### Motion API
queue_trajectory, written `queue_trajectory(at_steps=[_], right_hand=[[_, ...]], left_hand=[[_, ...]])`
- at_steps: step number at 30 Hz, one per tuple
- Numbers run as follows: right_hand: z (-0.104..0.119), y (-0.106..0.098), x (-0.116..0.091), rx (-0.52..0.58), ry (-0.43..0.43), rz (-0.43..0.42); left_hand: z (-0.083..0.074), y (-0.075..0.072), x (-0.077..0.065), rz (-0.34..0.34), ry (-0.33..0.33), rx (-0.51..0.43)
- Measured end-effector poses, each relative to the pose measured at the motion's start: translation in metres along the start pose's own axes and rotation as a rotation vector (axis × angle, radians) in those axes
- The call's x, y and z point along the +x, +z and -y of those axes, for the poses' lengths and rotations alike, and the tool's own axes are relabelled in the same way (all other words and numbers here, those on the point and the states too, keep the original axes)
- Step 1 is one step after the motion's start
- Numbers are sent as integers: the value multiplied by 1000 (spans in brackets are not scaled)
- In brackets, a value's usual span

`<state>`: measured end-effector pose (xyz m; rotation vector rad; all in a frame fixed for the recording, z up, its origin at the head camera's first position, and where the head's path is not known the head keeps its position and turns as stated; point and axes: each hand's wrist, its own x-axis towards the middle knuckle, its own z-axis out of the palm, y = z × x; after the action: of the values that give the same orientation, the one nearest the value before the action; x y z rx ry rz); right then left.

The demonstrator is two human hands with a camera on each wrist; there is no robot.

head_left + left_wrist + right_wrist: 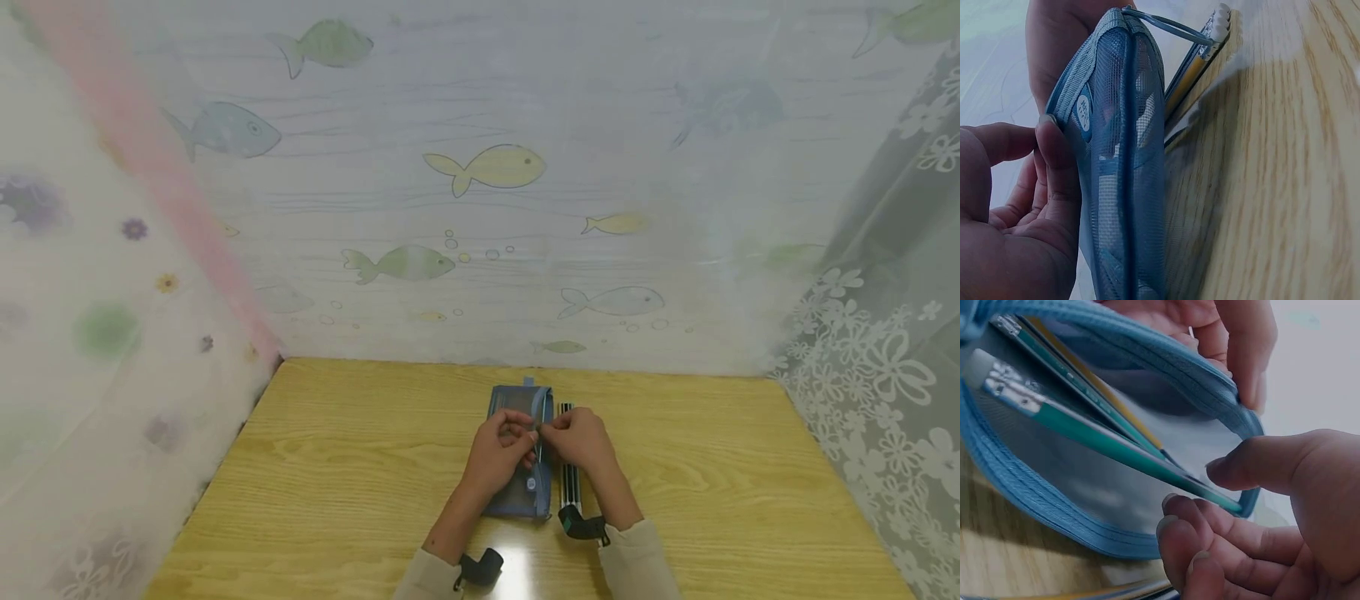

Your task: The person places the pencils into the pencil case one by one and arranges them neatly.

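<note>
Pinching the open rim of the blue mesh pouch (513, 500) with the left hand (491, 458), curved the fingers of the right hand (582, 439) narrowly about a green pencil (1104, 440) in its mouth, could not tell whether touching; had the pouch on the wooden table (360, 467), with a row of pencils (569, 483) just right of it.

A: Status of the blue mesh zip pouch (1124, 162)?
B: Lying lengthwise, unzipped, mouth gaping on its right long side.
A: Contents?
B: Slim green pencil with silver ferrule and white eraser (1100, 439), slanting across the mouth. Second green pencil (1072, 381) and yellow pencil (1116, 403) deeper in.
A: Outside?
B: Row of white-erasered pencils (570, 479), side by side, just right of it.
</note>
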<state>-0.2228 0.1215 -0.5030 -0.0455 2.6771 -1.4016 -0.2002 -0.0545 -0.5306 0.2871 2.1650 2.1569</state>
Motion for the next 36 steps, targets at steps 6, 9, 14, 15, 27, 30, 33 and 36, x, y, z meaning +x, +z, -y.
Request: queue_trajectory(at_steps=[6, 9, 14, 15, 27, 30, 33, 36], right_hand=[[-1, -3, 0, -12, -1, -47], [-1, -2, 0, -1, -11, -52], [1, 1, -1, 15, -25, -41], [1, 1, -1, 17, -24, -39], [1, 7, 0, 29, -46, -42], [-1, 9, 1, 21, -59, -44], [-2, 9, 2, 13, -69, -50], [-1, 7, 1, 4, -65, -55]], left_hand=[[-1, 0, 0, 5, -1, 10], [-1, 0, 0, 10, -3, 15], [0, -1, -1, 15, -1, 8], [0, -1, -1, 15, -1, 5], [-2, 0, -2, 8, -4, 4], [-2, 0, -3, 9, -9, 4], [-2, 0, -2, 10, -13, 2], [-3, 0, -2, 8, -14, -6]])
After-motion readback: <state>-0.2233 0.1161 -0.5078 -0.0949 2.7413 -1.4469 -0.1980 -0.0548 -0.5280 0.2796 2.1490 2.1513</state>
